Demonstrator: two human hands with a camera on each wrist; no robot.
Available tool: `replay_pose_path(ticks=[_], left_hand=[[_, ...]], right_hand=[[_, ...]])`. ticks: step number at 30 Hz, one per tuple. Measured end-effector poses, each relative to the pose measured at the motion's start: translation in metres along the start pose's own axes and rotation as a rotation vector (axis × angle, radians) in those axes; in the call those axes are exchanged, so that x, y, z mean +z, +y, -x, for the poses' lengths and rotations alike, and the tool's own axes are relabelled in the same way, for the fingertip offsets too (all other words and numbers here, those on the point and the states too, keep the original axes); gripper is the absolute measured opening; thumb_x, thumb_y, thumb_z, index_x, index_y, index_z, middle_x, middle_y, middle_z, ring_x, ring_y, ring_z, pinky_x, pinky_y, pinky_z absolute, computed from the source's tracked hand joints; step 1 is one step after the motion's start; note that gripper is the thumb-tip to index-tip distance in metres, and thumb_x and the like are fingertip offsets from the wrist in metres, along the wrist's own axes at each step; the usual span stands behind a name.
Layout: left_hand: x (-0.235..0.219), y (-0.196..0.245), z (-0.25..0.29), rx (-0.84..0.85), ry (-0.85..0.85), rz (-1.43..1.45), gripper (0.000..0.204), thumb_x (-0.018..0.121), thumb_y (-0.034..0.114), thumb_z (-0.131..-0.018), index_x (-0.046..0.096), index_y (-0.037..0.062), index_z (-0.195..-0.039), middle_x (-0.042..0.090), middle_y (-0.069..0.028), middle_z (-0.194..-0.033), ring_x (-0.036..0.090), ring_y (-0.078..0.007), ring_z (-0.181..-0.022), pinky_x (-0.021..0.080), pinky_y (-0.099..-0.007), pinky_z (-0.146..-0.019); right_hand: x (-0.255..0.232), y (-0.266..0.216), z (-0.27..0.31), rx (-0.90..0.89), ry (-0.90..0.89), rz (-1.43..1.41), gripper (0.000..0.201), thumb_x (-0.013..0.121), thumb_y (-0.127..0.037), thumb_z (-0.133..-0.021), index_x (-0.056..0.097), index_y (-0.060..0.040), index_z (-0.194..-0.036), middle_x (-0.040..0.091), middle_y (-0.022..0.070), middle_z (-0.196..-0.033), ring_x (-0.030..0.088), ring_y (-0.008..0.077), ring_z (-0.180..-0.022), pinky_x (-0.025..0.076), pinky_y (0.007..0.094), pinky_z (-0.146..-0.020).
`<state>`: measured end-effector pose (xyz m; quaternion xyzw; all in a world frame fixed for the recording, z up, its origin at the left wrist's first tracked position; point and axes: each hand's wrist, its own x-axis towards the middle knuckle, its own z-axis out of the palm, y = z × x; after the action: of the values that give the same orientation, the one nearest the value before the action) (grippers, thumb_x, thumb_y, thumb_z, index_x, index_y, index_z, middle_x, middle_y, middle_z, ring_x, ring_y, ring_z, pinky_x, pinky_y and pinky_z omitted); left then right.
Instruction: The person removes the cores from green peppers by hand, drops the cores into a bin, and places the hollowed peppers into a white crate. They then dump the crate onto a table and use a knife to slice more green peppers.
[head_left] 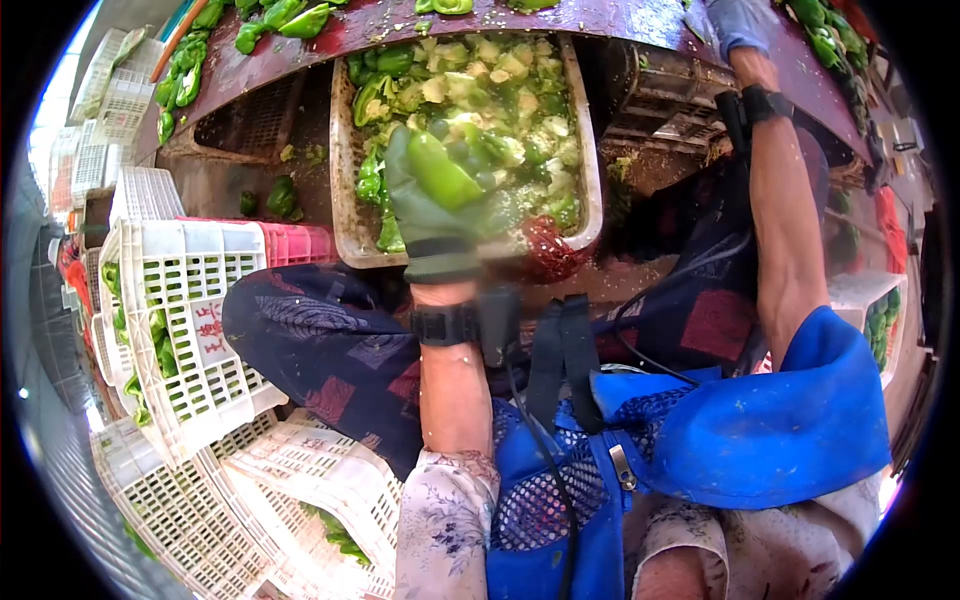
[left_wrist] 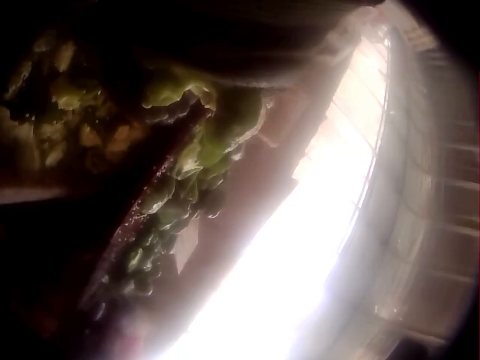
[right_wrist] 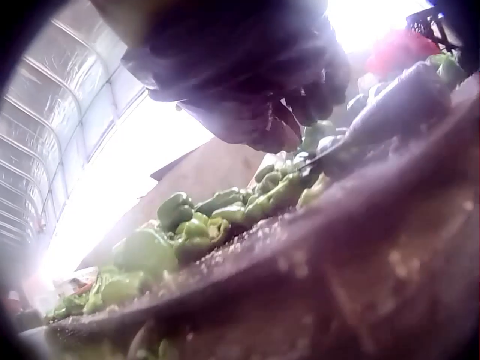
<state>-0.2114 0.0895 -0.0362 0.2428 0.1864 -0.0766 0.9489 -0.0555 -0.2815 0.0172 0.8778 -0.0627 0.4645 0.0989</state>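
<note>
My gloved left hand [head_left: 425, 205] holds a large green pepper [head_left: 440, 172] over a rectangular tub [head_left: 342, 200] of pale pepper cores and green pieces. Blur softens this hand and the tub's contents behind it. In the left wrist view, the hand is only a dark shape along the top. My gloved right hand [head_left: 738, 25] is over the tabletop [head_left: 640, 22], its far part cut off by the frame. The right wrist view has its dark glove above green peppers [right_wrist: 199, 229], fingers bent downward close to them; cannot tell what they hold. Beside them lies a greyish, thick-handled object [right_wrist: 405, 105].
White slatted crates [head_left: 190, 330] with peppers stack on the left, by a pink crate [head_left: 295, 242]. Peppers [head_left: 283, 197] lie on the floor under the table. A dark crate [head_left: 665, 100] stands beneath it at right. A red mesh bundle [head_left: 555, 250] touches the tub's near corner.
</note>
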Motion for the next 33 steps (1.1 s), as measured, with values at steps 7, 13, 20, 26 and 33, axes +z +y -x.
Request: replay_pose_path(ticks=[7, 13, 20, 26, 33], left_hand=[[-0.027, -0.007, 0.027, 0.132, 0.018, -0.352, 0.043, 0.065, 0.019, -0.086, 0.050, 0.0088, -0.124, 0.062, -0.0101, -0.096, 0.061, -0.0221, -0.077, 0.054, -0.0360, -0.063], [-0.031, -0.005, 0.034, 0.252, 0.001, -0.576, 0.049, 0.065, 0.011, -0.084, 0.046, 0.0097, -0.129, 0.062, -0.0106, -0.101, 0.062, -0.0228, -0.081, 0.055, -0.0366, -0.065], [0.031, 0.001, 0.026, 0.452, -0.088, -0.713, 0.060, 0.066, 0.000, -0.082, 0.040, 0.0108, -0.135, 0.061, -0.0112, -0.108, 0.063, -0.0237, -0.086, 0.056, -0.0372, -0.068], [0.054, -0.011, 0.008, 0.633, -0.163, -0.745, 0.076, 0.065, -0.013, -0.078, 0.032, 0.0127, -0.142, 0.058, -0.0121, -0.119, 0.064, -0.0249, -0.094, 0.057, -0.0381, -0.072], [0.006, 0.003, 0.030, 0.550, -0.184, -0.898, 0.072, 0.064, -0.011, -0.079, 0.035, 0.0111, -0.141, 0.058, -0.0132, -0.120, 0.064, -0.0266, -0.096, 0.058, -0.0370, -0.071]], right_hand=[[0.019, 0.016, -0.002, 0.373, -0.475, -0.459, 0.024, 0.064, -0.012, -0.078, 0.063, -0.0055, -0.101, 0.063, 0.0113, -0.079, 0.063, 0.0219, -0.065, 0.050, 0.0335, -0.055], [-0.007, 0.023, -0.014, 0.726, -0.427, -1.316, 0.032, 0.062, 0.000, -0.079, 0.057, -0.0040, -0.111, 0.059, 0.0081, -0.077, 0.060, 0.0158, -0.058, 0.048, 0.0271, -0.047], [-0.104, -0.040, -0.019, 0.705, -0.525, -1.464, 0.029, 0.060, -0.004, -0.084, 0.055, -0.0040, -0.113, 0.052, 0.0025, -0.062, 0.052, 0.0129, -0.046, 0.045, 0.0271, -0.041], [-0.124, -0.089, 0.030, -0.139, -0.408, -1.330, 0.036, 0.070, -0.017, -0.085, 0.064, -0.0123, -0.121, 0.072, 0.0006, -0.090, 0.064, 0.0085, -0.064, 0.054, 0.0234, -0.057], [-0.162, -0.109, 0.037, -0.685, -0.372, -1.316, 0.048, 0.072, -0.010, -0.069, 0.064, -0.0154, -0.117, 0.068, 0.0059, -0.075, 0.067, 0.0244, -0.064, 0.053, 0.0340, -0.055]])
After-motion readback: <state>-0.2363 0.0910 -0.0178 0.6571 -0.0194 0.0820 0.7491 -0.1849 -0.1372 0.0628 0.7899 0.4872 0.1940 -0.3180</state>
